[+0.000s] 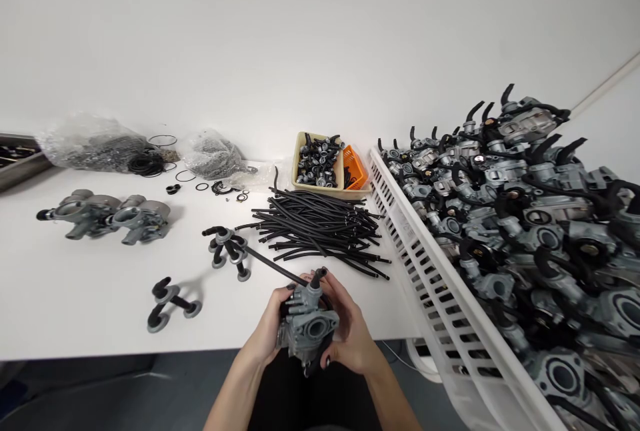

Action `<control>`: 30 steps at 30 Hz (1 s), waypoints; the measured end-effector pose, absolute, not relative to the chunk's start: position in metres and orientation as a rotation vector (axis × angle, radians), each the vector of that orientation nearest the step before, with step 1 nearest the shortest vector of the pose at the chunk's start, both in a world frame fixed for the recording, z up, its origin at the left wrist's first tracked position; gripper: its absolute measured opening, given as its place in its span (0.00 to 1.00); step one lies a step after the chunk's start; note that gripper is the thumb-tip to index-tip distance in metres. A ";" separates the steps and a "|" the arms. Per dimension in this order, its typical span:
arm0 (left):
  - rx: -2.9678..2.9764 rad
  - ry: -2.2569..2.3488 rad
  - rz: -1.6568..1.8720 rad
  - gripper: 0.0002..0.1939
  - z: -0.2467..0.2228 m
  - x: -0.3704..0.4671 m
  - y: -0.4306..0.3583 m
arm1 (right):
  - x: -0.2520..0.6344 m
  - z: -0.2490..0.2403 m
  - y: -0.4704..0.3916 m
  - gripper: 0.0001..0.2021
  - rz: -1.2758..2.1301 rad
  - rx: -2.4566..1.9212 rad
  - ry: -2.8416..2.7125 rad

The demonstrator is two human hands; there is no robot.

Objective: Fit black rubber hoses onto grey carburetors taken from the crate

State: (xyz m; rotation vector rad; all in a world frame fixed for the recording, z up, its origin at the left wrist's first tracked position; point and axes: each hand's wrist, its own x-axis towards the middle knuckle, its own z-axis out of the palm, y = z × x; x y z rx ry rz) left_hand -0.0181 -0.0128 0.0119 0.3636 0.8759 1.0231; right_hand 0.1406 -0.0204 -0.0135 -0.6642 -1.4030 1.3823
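Observation:
Between my two hands, over the table's front edge, is a grey metal carburetor (305, 321). My left hand (273, 324) grips its left side, and my right hand (353, 331) wraps round its right side with the thumb low. A black elbow fitting (317, 279) stands up from its top. One black rubber hose (270, 261) runs from the carburetor up to the left, toward a cluster of black elbow fittings with grey caps (230, 247). Where the hose meets the carburetor is partly hidden by my fingers. More elbow fittings (173, 296) stand at the front left.
A pile of black hoses (320, 224) lies mid-table. Behind it are a cream tray (300, 181) of small fittings and an orange basket (354, 167). A white crate (430, 271) heaped with carburetors (545, 237) fills the right. Two carburetors (80, 214), bagged parts (95, 144) and rings lie left.

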 end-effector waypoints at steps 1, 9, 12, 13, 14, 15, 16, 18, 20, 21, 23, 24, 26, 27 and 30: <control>0.357 0.886 1.007 0.17 0.011 -0.018 -0.013 | 0.143 -0.013 -0.020 0.56 1.376 -0.657 -1.432; 0.559 0.676 1.077 0.15 0.009 -0.018 -0.011 | 0.149 0.000 -0.013 0.60 1.414 -0.568 -1.576; 0.598 0.712 1.077 0.17 0.011 -0.019 -0.012 | 0.151 0.006 -0.012 0.60 1.408 -0.596 -1.600; 0.620 0.720 1.079 0.18 0.012 -0.019 -0.012 | 0.152 0.007 -0.011 0.60 1.412 -0.609 -1.606; 0.647 0.717 1.078 0.18 0.013 -0.019 -0.012 | 0.152 0.007 -0.011 0.60 1.423 -0.616 -1.608; 0.675 0.705 1.074 0.17 0.014 -0.019 -0.011 | 0.153 0.006 -0.011 0.59 1.436 -0.616 -1.609; 0.702 0.688 1.072 0.17 0.015 -0.019 -0.011 | 0.154 0.005 -0.011 0.59 1.445 -0.610 -1.608; 0.735 0.679 1.073 0.16 0.015 -0.019 -0.010 | 0.154 0.002 -0.010 0.60 1.433 -0.599 -1.609; 0.738 0.703 1.098 0.16 0.012 -0.020 -0.009 | 0.153 -0.002 -0.009 0.60 1.388 -0.599 -1.600; 0.734 0.716 1.110 0.18 0.010 -0.020 -0.009 | 0.152 -0.004 -0.008 0.60 1.367 -0.603 -1.590; 0.724 0.734 1.138 0.21 0.007 -0.020 -0.009 | 0.150 -0.008 -0.007 0.57 1.330 -0.622 -1.555; 0.719 0.747 1.172 0.22 0.006 -0.020 -0.009 | 0.149 -0.010 -0.007 0.55 1.304 -0.642 -1.530; 0.709 0.794 1.287 0.22 0.005 -0.017 -0.010 | 0.149 -0.011 -0.009 0.46 1.197 -0.729 -1.453; 0.709 0.828 1.363 0.22 0.005 -0.016 -0.011 | 0.149 -0.011 -0.011 0.39 1.121 -0.800 -1.404; 0.742 0.961 1.549 0.21 0.003 -0.012 -0.012 | 0.148 -0.005 -0.025 0.13 0.905 -0.982 -1.355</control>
